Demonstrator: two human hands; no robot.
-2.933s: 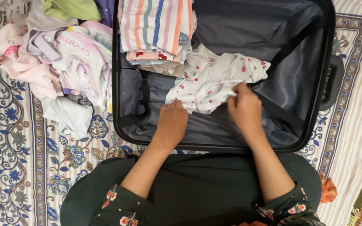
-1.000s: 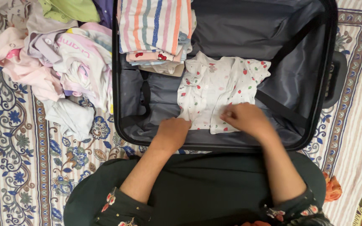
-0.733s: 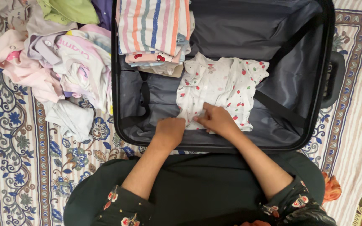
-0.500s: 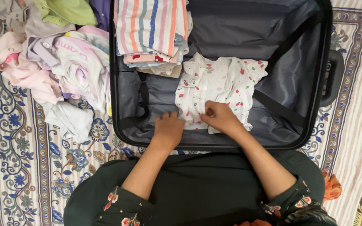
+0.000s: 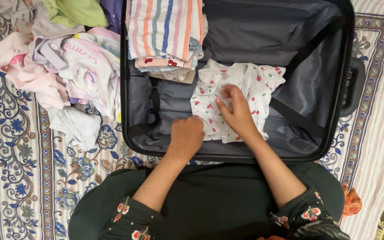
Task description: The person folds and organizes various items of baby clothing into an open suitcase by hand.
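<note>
Two hands flattening spotted baby top [image 5: 245, 84] in suitcase [image 5: 334, 111]: left hand [image 5: 187, 135] fisted, right hand [image 5: 235, 111] fingers spread; loose clothes pile [image 5: 67, 66] waiting outside.

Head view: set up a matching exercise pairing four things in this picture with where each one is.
Things:
1. striped folded stack
2. strawberry-print garment
3. loose clothes pile
4. left hand

Places:
A. on the patterned bedsheet, left of the suitcase
B. under the right hand
C. far left corner of the suitcase
D. at the garment's near left edge

Pairs: 1-C, 2-B, 3-A, 4-D
</note>
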